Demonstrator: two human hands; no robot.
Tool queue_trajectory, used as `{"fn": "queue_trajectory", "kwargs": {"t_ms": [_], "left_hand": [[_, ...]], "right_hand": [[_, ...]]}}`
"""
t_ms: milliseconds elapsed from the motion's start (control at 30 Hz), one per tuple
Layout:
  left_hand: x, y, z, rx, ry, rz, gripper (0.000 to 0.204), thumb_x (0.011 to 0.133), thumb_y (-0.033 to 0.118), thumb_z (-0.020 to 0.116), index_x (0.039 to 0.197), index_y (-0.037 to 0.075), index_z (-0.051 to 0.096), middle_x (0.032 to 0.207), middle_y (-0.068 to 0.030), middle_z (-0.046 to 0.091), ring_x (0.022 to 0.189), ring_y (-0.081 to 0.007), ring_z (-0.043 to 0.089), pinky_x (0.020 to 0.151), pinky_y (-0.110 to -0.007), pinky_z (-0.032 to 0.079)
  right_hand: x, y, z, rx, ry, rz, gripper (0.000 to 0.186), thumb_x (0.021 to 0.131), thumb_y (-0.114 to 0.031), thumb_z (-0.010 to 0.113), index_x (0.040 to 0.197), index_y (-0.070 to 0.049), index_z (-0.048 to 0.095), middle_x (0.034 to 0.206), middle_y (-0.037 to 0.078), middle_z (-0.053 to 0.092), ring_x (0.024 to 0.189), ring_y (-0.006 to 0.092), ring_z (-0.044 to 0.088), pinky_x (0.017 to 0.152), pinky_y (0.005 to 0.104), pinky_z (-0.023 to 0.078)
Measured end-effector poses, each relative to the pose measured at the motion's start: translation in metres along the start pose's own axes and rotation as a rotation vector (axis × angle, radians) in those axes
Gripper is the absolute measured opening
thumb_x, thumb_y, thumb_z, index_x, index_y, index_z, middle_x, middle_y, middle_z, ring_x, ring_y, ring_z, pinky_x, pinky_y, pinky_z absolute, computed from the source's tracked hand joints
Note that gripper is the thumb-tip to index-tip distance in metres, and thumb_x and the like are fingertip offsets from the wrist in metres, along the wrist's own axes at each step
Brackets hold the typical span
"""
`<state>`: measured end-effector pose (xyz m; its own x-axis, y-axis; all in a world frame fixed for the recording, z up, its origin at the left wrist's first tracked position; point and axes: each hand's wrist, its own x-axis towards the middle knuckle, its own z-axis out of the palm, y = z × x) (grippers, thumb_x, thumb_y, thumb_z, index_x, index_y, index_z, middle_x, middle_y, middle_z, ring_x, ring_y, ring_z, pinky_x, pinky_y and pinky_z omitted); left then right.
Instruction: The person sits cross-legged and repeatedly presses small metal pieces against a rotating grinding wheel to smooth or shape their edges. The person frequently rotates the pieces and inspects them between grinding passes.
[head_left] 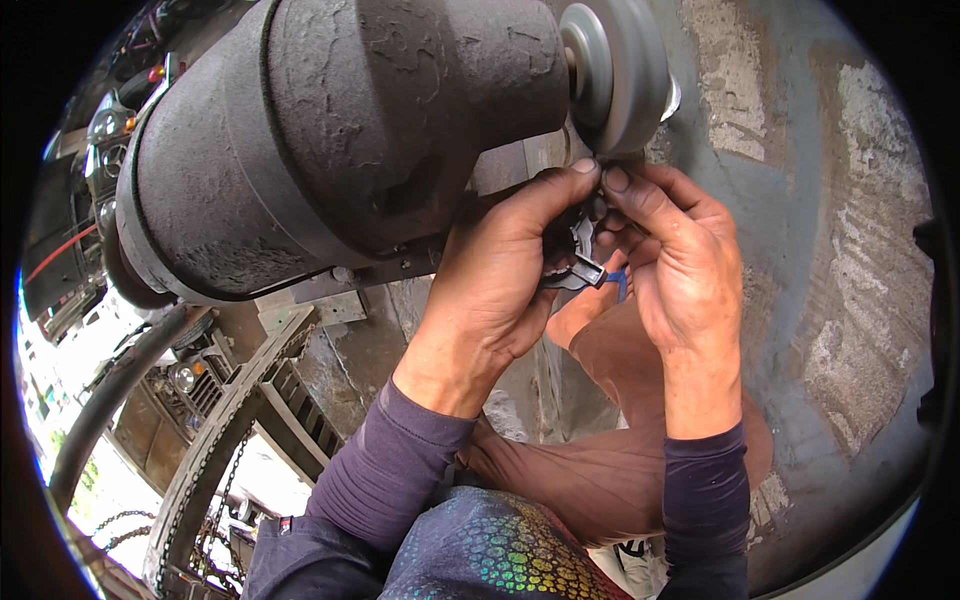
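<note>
My left hand (499,262) is closed round a small dark metal part (590,262) with light, shiny edges, just below the grinding wheel (625,80). My right hand (682,260) meets it from the right, fingers curled and thumb near the left thumb, gripping the same part; where their fingertips meet is partly hidden. The wheel is on the shaft of a large, grimy bench grinder motor (340,130), and its lower rim is very close to both thumbs.
Below me are my bare foot with a blue strap (590,310) and folded brown-trousered legs (560,470). A worn, patched floor (830,250) lies to the right. At lower left stand a wooden frame with chains (195,495), a curved pipe and parked vehicles.
</note>
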<state>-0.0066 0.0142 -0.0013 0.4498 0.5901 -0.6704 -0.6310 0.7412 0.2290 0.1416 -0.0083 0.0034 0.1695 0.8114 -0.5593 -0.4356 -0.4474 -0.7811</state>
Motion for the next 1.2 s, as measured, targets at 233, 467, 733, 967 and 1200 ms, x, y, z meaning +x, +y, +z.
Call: {"fn": "queue_trajectory", "kwargs": {"t_ms": [233,467,733,967,1200], "left_hand": [[0.000,-0.002,-0.001,0.098,0.053,0.008,0.019,0.102,0.024,0.063,0.104,0.006,0.070,0.088,-0.0023,0.072,0.072,-0.0106,0.067,0.061,-0.024,0.053],[0.000,-0.003,-0.005,-0.005,0.006,0.040,0.017,0.101,0.016,0.063,0.103,0.000,0.069,0.091,-0.0060,0.070,0.075,-0.0125,0.068,0.065,-0.027,0.058],[0.000,-0.006,-0.002,0.033,0.082,0.028,0.019,0.102,0.022,0.064,0.107,0.004,0.069,0.090,-0.0035,0.072,0.074,-0.0117,0.068,0.063,-0.025,0.055],[0.000,-0.009,-0.006,-0.025,0.059,0.046,0.018,0.102,0.017,0.063,0.108,0.000,0.070,0.096,-0.0061,0.071,0.080,-0.0123,0.070,0.069,-0.027,0.059],[0.000,-0.012,-0.007,-0.006,0.063,0.039,0.020,0.102,0.021,0.063,0.110,0.003,0.068,0.091,-0.0049,0.072,0.075,-0.0120,0.068,0.064,-0.025,0.057]], "right_hand": [[0.000,0.000,0.002,-0.042,0.008,-0.010,0.017,0.092,-0.008,0.073,0.104,0.004,0.074,0.088,0.008,0.075,0.073,0.0115,0.068,0.069,0.0229,0.053],[0.000,-0.001,0.004,-0.074,0.015,-0.004,0.016,0.092,-0.008,0.073,0.103,0.003,0.075,0.087,0.007,0.075,0.072,0.0108,0.067,0.069,0.0227,0.052],[0.000,-0.001,0.006,-0.107,0.015,-0.028,0.013,0.091,-0.008,0.074,0.100,0.002,0.076,0.085,0.005,0.074,0.072,0.0087,0.065,0.066,0.0226,0.049],[0.000,-0.002,0.008,-0.119,0.008,-0.029,0.013,0.091,-0.006,0.073,0.100,0.002,0.076,0.084,0.005,0.074,0.071,0.0085,0.065,0.066,0.0225,0.048],[0.001,-0.003,0.008,-0.132,0.018,-0.042,0.013,0.091,-0.006,0.073,0.100,0.003,0.076,0.084,0.006,0.074,0.071,0.0089,0.065,0.066,0.0223,0.048]]}}
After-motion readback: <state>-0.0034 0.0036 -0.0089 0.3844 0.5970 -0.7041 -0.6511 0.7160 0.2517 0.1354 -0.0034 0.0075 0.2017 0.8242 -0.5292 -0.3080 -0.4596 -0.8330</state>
